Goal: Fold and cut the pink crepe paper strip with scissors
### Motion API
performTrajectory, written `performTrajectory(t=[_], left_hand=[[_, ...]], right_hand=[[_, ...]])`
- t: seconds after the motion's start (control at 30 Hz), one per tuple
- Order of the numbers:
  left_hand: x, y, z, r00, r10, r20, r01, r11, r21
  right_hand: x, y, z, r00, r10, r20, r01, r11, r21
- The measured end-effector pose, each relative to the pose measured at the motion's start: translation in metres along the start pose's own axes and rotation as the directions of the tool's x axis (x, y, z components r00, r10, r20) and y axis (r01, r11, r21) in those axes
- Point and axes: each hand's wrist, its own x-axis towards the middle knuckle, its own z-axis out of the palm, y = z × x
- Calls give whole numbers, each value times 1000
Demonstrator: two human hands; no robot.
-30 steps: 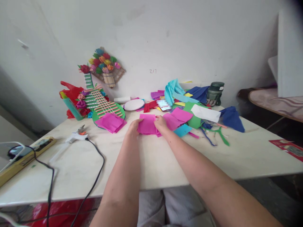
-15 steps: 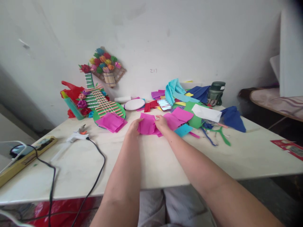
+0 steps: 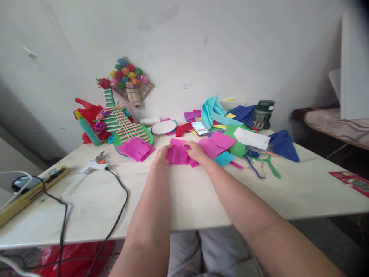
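Between my two hands is a piece of magenta crepe paper (image 3: 177, 152), held just above the table's middle. My left hand (image 3: 162, 155) pinches its left edge, thumb on top. My right hand (image 3: 195, 151) grips the right side with bent fingers, and the paper there is gathered. More magenta crepe paper (image 3: 217, 141) lies right behind my right hand. To the left, a small stack of magenta paper squares (image 3: 136, 149) rests on the lower body of a green paper guitar (image 3: 147, 132) decorated with flowers.
A glue gun (image 3: 96, 165) with a black cord lies left, near a yellow power strip (image 3: 54, 175). At the back are a white oval piece (image 3: 164, 127), a phone with a blurred screen (image 3: 200, 127), coloured paper scraps (image 3: 215, 109) and a dark green bottle (image 3: 263, 114).
My right hand has shifted slightly left along the magenta crepe paper, its fingers curling more over it. My left hand has moved very little.
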Motion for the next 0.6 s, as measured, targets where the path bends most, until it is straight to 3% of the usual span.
performTrajectory(t=[0.1, 0.23, 0.43, 0.6], left_hand=[[0, 0, -1, 999, 6, 41, -5, 1000, -23], [-1, 3, -1, 1000, -2, 26, 4, 997, -78], [-7, 8, -1, 997, -20, 72, 32, 986, -164], [-3, 3, -1, 997, -5, 76, 21, 976, -215]], right_hand=[[-2, -5, -1, 1000, -3, 8, 4, 993, -117], [-7, -18, 2, 992, -31, -122, 2, 974, -226], [-14, -38, 10, 978, 203, -36, -205, 933, -294], [-16, -35, 6, 969, 245, -22, -234, 891, -389]])
